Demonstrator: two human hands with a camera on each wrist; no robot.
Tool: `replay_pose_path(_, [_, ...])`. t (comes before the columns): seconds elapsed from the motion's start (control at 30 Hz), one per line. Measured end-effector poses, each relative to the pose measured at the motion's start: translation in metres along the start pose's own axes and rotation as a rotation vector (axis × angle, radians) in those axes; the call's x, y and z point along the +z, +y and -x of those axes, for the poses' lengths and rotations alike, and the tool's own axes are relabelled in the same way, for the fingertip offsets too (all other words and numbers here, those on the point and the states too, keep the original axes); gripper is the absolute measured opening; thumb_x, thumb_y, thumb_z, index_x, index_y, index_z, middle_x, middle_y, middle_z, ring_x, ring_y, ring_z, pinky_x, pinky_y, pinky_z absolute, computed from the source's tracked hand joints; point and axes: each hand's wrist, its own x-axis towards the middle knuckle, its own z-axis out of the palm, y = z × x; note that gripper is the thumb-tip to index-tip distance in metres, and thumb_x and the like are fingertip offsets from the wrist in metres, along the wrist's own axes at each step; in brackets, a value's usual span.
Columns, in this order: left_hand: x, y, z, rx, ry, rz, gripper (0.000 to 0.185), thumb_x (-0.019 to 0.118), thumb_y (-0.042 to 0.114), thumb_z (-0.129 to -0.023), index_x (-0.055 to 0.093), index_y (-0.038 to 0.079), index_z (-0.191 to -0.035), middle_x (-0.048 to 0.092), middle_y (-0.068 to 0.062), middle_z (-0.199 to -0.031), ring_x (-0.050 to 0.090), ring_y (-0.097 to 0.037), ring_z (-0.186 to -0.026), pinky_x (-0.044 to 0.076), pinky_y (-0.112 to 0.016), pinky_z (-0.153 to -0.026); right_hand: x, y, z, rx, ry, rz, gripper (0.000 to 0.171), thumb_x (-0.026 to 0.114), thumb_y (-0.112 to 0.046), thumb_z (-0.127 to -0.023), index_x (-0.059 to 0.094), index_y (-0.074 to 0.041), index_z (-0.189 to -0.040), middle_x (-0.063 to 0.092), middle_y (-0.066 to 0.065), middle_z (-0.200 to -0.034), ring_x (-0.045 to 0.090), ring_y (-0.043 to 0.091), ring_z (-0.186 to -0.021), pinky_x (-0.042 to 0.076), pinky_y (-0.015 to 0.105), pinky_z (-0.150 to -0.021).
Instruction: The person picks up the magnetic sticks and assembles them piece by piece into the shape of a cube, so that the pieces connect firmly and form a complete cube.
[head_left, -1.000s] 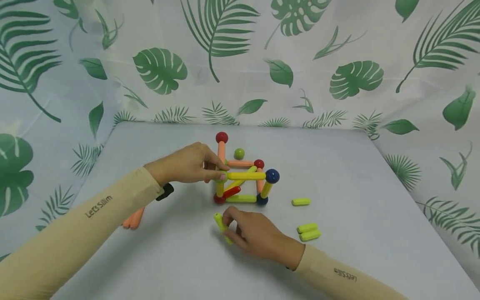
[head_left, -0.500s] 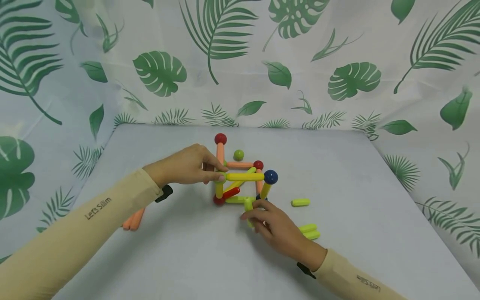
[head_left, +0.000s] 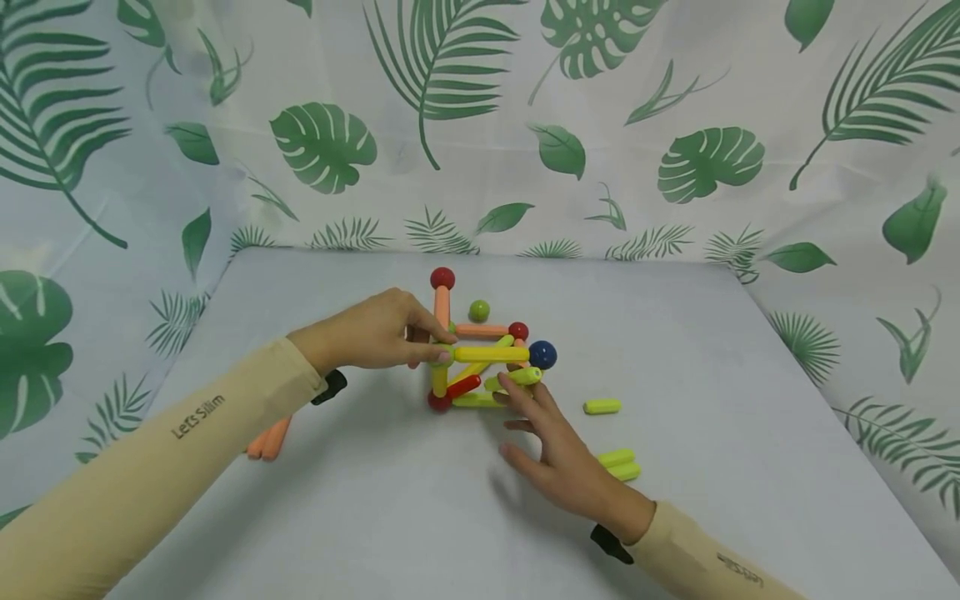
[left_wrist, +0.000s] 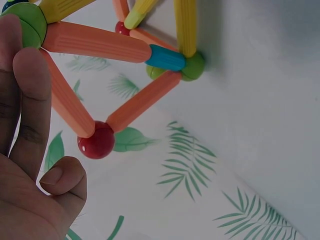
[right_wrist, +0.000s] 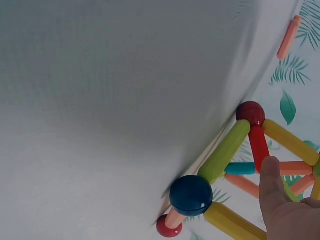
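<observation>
My left hand (head_left: 382, 327) pinches a green ball (left_wrist: 31, 26) at the upper left corner of a frame of magnetic sticks and balls. A yellow stick (head_left: 491, 354) runs from that corner to a blue ball (head_left: 543, 355). My right hand (head_left: 558, 454) is at the frame's front right, its fingers fairly straight and its thumb apart. Its fingertips touch a yellow-green stick (head_left: 517, 379), which lies nearly level below the blue ball; where that stick attaches, if anywhere, is hidden. In the right wrist view, a digit (right_wrist: 272, 187) reaches beside the short red stick (right_wrist: 258, 146).
A loose green ball (head_left: 479, 311) sits behind the frame. Several yellow-green sticks (head_left: 602, 407) lie to the right, some partly behind my right hand. Orange sticks (head_left: 276, 437) lie at the left beside my sleeve. A leaf-patterned cloth (head_left: 480, 167) stands behind the table.
My right hand has moved right and up to the frame with the yellow-green stick, which has turned from upright to nearly level. Its thumb has come away from the stick. My left hand stays put.
</observation>
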Motion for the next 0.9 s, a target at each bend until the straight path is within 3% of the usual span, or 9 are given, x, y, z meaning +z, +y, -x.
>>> replay_pose_path(0.23, [0.001,-0.002,-0.001,0.003,0.0,-0.005,0.032,0.074,0.032,-0.094,0.076,0.016,-0.122,0.065,0.006,-0.066,0.061,-0.013,-0.065,0.044,-0.032,-0.058,0.003,0.003,-0.009,-0.032,0.002,-0.051,0.098,0.071,0.01,-0.089,0.016,-0.02,-0.164,0.02,0.007,-0.162,0.04,0.027,-0.143,0.047,0.04,-0.103])
replay_pose_path(0.57, [0.0,0.0,-0.002,-0.005,-0.006,-0.009,0.032,0.075,0.033,-0.094,0.076,0.017,-0.122,0.065,0.005,-0.066,0.061,-0.013,-0.065,0.045,-0.033,-0.059,0.006,0.005,-0.014,0.011,0.005,-0.07,0.103,0.072,0.01,-0.087,0.014,-0.028,-0.164,0.008,-0.004,-0.166,0.04,0.027,-0.142,0.048,0.041,-0.102])
replay_pose_path(0.9, [0.0,0.0,-0.002,-0.005,-0.005,-0.007,0.032,0.075,0.033,-0.093,0.076,0.018,-0.121,0.064,0.007,-0.065,0.061,-0.013,-0.065,0.045,-0.033,-0.059,0.006,0.006,-0.012,0.022,0.023,-0.077,0.098,0.071,0.007,-0.089,0.018,-0.028,-0.163,0.012,-0.003,-0.165,0.044,0.026,-0.139,0.048,0.045,-0.1])
